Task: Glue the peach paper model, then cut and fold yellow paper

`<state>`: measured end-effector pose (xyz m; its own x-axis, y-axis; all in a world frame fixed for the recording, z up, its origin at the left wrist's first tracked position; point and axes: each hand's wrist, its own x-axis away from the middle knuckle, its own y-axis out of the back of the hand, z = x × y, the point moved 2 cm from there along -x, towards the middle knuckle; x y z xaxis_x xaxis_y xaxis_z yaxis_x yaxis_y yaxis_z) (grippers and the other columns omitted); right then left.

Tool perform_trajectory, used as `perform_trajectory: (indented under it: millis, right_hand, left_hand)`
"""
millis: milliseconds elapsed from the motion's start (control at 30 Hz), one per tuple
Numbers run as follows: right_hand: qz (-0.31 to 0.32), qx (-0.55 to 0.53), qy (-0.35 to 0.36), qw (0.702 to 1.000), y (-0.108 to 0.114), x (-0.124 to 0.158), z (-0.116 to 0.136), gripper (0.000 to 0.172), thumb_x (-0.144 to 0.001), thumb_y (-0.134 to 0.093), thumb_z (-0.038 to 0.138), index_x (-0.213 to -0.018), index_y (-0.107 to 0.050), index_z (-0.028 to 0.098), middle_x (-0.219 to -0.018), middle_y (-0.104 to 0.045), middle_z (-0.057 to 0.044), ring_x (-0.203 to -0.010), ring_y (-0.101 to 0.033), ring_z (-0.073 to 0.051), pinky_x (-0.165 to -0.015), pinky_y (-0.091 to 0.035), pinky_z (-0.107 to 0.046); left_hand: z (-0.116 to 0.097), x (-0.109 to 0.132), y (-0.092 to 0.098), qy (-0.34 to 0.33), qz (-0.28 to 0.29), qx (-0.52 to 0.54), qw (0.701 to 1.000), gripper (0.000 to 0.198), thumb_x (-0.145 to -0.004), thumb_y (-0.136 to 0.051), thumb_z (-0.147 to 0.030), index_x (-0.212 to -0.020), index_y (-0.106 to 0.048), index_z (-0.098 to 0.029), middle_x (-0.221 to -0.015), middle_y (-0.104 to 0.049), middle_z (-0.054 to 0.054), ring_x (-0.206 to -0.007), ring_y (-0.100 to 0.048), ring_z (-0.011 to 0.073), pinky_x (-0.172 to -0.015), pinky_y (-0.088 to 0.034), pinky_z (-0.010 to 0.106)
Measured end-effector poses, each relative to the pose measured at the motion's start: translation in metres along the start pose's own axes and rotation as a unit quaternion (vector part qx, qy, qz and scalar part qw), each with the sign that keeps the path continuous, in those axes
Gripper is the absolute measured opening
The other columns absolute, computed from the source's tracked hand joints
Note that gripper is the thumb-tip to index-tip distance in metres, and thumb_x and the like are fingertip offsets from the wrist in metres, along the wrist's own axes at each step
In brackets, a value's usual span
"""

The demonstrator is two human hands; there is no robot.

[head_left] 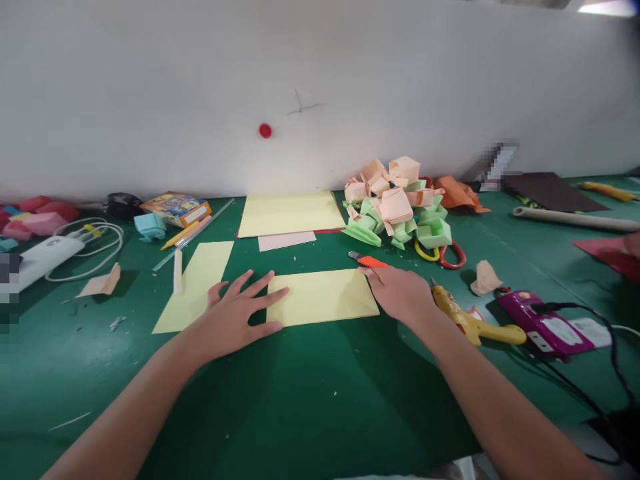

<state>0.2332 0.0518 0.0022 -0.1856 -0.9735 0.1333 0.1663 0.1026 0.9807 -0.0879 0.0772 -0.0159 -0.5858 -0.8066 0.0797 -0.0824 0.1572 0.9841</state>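
A folded-looking strip of pale yellow paper (325, 297) lies flat on the green table in front of me. My left hand (245, 303) rests with its fingers spread over the strip's left end. At the opposite end, my right hand (397, 293) has its fingers closed together at the paper's upper right corner, the fingertips partly hidden. Just beyond that hand lies an orange utility knife (373, 261), its handle partly covered. Another yellow paper piece (200, 273) lies left of my left hand, under a white stick (178, 271).
A stack of yellow sheets (290, 213) lies by the wall. Folded peach and green paper boxes (395, 207) are heaped to its right, near scissors (453, 255). A yellow glue gun (475, 325) and purple power strip (547, 323) with cables sit right. Another person's hand (633, 245) shows at the right edge.
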Motion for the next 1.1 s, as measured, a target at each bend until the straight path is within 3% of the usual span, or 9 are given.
perform_trajectory:
  millis: [200,433,600,833,1033,1100]
  right_hand:
    - [-0.021,-0.011,0.006,1.0,-0.001,-0.002,0.001,0.055,-0.105,-0.023,0.038,-0.125,-0.073,0.03,-0.102,-0.077,-0.01,-0.081,-0.069,-0.028,-0.079,-0.044,-0.04]
    - [-0.077,0.0,0.042,0.996,-0.011,-0.011,0.001,0.048,-0.104,-0.029,0.033,-0.107,-0.076,0.023,-0.087,-0.076,-0.008,-0.079,-0.066,-0.025,-0.085,-0.039,-0.039]
    - [-0.118,0.001,0.093,0.989,-0.016,-0.013,0.008,0.044,-0.102,-0.033,0.03,-0.092,-0.074,0.02,-0.081,-0.072,-0.008,-0.077,-0.062,-0.023,-0.083,-0.037,-0.038]
    - [-0.12,-0.048,0.239,0.962,-0.018,-0.003,0.02,0.038,-0.101,-0.045,0.038,-0.127,-0.07,0.026,-0.129,-0.064,-0.009,-0.117,-0.052,-0.028,-0.104,-0.036,-0.042]
    - [0.006,-0.062,0.384,0.921,-0.019,0.008,0.025,0.072,-0.09,-0.061,0.063,-0.154,-0.044,0.036,-0.166,-0.033,-0.004,-0.146,-0.027,-0.036,-0.118,-0.023,-0.057]
    - [0.007,-0.048,0.419,0.907,-0.018,0.01,0.027,0.076,-0.088,-0.065,0.063,-0.155,-0.044,0.035,-0.167,-0.033,-0.004,-0.147,-0.028,-0.036,-0.118,-0.023,-0.057]
  left_hand:
    - [-0.002,0.004,-0.003,0.015,0.014,-0.008,1.0,0.06,-0.096,-0.042,-0.071,-0.153,-0.031,-0.055,-0.169,-0.023,-0.002,-0.153,-0.02,0.0467,-0.113,-0.016,0.074]
    - [-0.002,0.005,-0.001,0.003,-0.019,-0.028,0.999,0.058,-0.094,-0.046,-0.071,-0.149,-0.042,-0.053,-0.166,-0.035,-0.002,-0.152,-0.025,0.0424,-0.116,-0.016,0.068]
    - [-0.004,0.006,0.0,0.004,-0.052,-0.047,0.998,0.074,-0.092,-0.048,-0.071,-0.157,-0.035,-0.038,-0.16,-0.045,0.006,-0.147,-0.035,0.0404,-0.118,-0.017,0.062]
    - [-0.006,0.008,0.005,0.01,-0.079,-0.049,0.996,0.082,-0.092,-0.05,-0.069,-0.161,-0.027,-0.031,-0.141,-0.06,0.014,-0.137,-0.047,0.0385,-0.114,-0.021,0.059]
    - [-0.007,0.008,0.008,0.004,-0.095,-0.041,0.995,0.067,-0.099,-0.041,-0.062,-0.157,-0.037,-0.03,-0.135,-0.064,0.013,-0.129,-0.053,0.0351,-0.113,-0.022,0.057]
    - [-0.008,0.008,0.008,0.009,-0.098,-0.041,0.994,0.063,-0.1,-0.038,-0.061,-0.154,-0.042,-0.029,-0.135,-0.064,0.013,-0.129,-0.053,0.0347,-0.113,-0.022,0.057]
